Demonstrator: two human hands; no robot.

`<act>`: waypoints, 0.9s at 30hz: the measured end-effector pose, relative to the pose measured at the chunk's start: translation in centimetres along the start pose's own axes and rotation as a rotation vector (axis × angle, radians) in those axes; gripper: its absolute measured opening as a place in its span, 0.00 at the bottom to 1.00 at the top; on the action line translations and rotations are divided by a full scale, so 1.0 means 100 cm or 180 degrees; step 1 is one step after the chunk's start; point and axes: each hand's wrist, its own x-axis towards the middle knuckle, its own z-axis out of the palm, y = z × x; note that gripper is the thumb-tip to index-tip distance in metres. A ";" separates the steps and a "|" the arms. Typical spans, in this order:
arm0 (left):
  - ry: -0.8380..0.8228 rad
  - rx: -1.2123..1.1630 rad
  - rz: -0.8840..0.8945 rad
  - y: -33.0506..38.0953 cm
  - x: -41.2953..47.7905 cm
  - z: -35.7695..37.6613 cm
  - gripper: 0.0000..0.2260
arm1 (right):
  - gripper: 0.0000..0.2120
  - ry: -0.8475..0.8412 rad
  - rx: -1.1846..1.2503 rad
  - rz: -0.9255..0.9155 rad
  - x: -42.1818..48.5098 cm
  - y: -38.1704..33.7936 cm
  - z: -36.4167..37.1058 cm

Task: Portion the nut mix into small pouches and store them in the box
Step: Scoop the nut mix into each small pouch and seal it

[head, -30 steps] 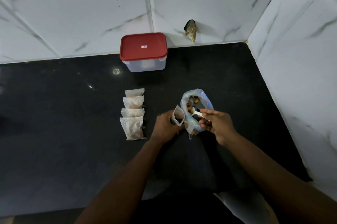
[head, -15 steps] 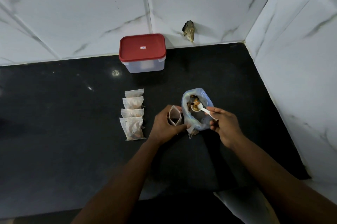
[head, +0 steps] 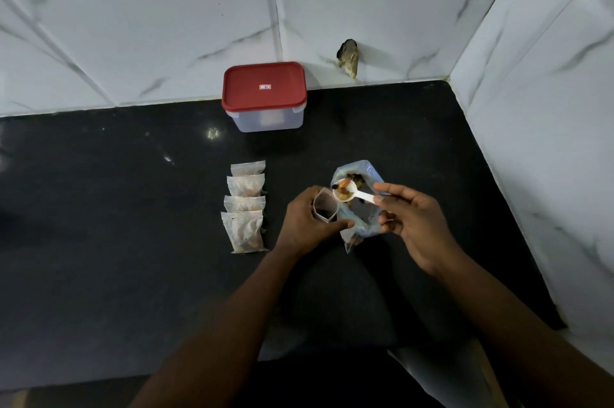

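Both forearms reach in from the near edge over the black bench (head: pixel 116 241).

Left hand (head: pixel 307 225): fingers and thumb are curled round a small clear pouch (head: pixel 325 210) and hold it upright with its mouth spread open and facing up. I cannot tell whether anything is inside.

Right hand (head: pixel 415 225): it pinches the handle end of a white spoon (head: pixel 353 192) between thumb and fingers, with the index finger stretched out above the handle. The spoon bowl points left and carries a heap of nut mix, orange and dark pieces. The bowl hangs just beside the upper right rim of the open pouch, apart from it.

The nut-mix bag (head: pixel 362 226), bluish clear plastic, stands on the bench between the two hands. Its top is open, directly under and behind the spoon. The left thumb tip lies against its lower left side.

Left of the left hand, near but not touching it, a row of four filled pouches (head: pixel 245 205) lies flat on the bench. The row runs away from me, each pouch overlapping the next.

Farther back, the box (head: pixel 265 120) sits against the tiled wall (head: pixel 166 25) with its red lid (head: pixel 264 85) on, well apart from both hands.

To the right of the box there is a broken patch (head: pixel 349 57) in the tile.
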 end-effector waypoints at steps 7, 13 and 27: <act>0.0031 0.0063 0.0107 0.000 -0.001 0.001 0.24 | 0.13 -0.0134 -0.1187 -0.0748 -0.006 0.008 0.014; 0.0048 -0.0046 0.0064 -0.002 -0.001 0.003 0.23 | 0.09 -0.0310 -0.3435 -0.3301 -0.001 0.033 0.003; -0.0089 0.0052 -0.0045 0.000 -0.001 0.003 0.24 | 0.12 0.0334 0.0062 -0.0529 -0.005 0.022 0.001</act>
